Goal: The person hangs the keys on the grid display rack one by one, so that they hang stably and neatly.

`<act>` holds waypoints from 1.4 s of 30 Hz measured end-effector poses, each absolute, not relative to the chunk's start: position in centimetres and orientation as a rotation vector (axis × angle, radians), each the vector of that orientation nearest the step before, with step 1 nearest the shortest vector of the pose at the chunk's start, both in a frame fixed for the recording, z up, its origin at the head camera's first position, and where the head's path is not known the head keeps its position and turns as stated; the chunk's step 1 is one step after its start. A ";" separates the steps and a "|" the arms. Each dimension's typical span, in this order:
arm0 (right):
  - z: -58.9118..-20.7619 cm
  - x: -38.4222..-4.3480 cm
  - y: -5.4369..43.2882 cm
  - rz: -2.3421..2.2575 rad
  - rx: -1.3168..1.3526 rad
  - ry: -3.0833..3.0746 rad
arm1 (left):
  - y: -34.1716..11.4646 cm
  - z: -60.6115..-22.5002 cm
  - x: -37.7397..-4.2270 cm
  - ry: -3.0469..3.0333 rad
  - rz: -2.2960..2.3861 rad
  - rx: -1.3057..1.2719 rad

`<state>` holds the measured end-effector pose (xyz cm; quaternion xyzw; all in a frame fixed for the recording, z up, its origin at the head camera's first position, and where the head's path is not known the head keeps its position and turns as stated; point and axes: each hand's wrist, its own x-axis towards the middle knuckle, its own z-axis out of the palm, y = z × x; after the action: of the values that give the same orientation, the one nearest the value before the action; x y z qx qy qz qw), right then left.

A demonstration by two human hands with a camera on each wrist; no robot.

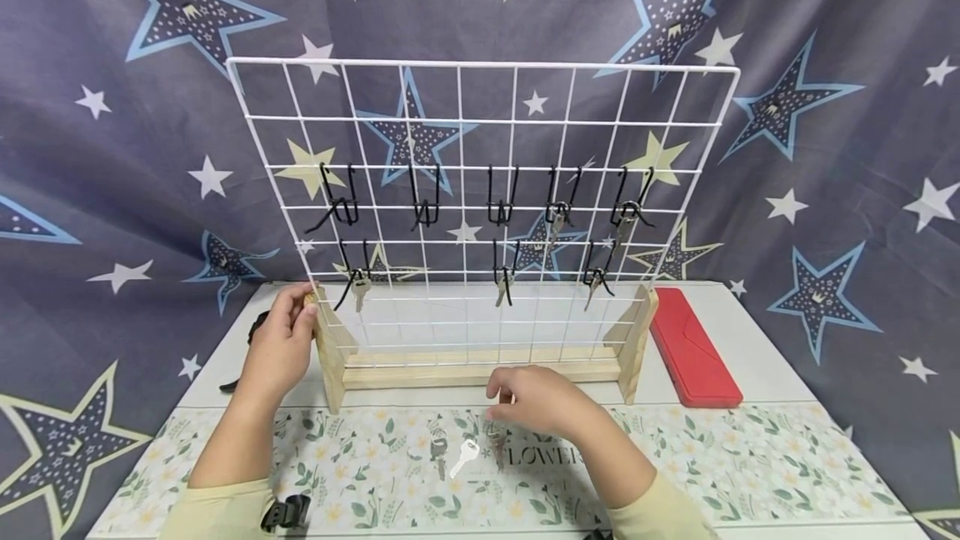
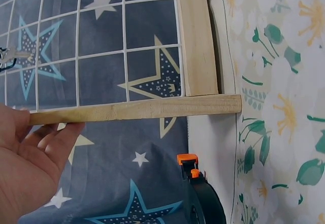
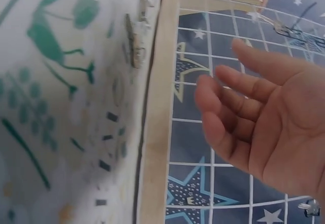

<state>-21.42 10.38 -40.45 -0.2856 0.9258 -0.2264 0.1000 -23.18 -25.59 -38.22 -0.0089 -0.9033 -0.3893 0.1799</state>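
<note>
Fingers (image 2: pixel 66 142) grip rack (image 1: pixel 450 376); keys (image 1: pixel 361 288) (seemingly) hang

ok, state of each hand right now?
Left hand: closed, holding the wooden side post by its edge.
Right hand: open, loosely curled, holding nothing.

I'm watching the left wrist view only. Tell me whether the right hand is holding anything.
Observer: It isn't. The right wrist view shows the right hand with nothing in its grasp.
Operator: Now report what lies on the work surface near it.
Observer: In the head view, loose keys lie on the floral cover, nearer the person than the rack.
Operator: Last one: name whatever lies past the rack's other end.
Observer: A red case lies just beyond the right wooden post.
</note>
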 end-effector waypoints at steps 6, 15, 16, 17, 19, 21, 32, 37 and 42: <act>-41.5 -21.5 9.3 -0.454 -0.814 2.807 | -25.6 -38.2 -23.3 -2.553 -1.106 -0.021; -42.4 -21.6 8.5 -0.326 -0.771 2.815 | -25.5 -38.1 -23.2 -2.560 -1.100 -0.014; -42.5 -21.6 8.4 -0.322 -0.771 2.817 | -25.5 -38.1 -23.2 -2.561 -1.097 -0.013; -42.6 -21.6 8.4 -0.319 -0.771 2.819 | -25.5 -38.1 -23.2 -2.562 -1.094 -0.013; -42.9 -21.8 8.4 -0.312 -0.770 2.827 | -25.5 -38.1 -23.2 -2.562 -1.093 -0.014; -43.1 -21.9 8.3 -0.309 -0.764 2.831 | -25.6 -38.1 -23.1 -2.563 -1.101 -0.013; -43.7 -22.1 7.4 -0.231 -0.730 2.812 | -25.6 -38.1 -23.1 -2.566 -1.116 -0.015; -43.9 -21.8 7.1 -0.222 -0.715 2.799 | -25.7 -38.2 -23.1 -2.569 -1.116 -0.010; -43.9 -21.6 7.1 -0.244 -0.723 2.785 | -25.6 -38.2 -23.1 -2.570 -1.123 -0.008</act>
<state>-21.62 7.08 -43.88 -0.2485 0.9566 -0.0838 0.1268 -23.06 -25.65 -38.17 -0.0027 -0.9033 -0.3948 0.1678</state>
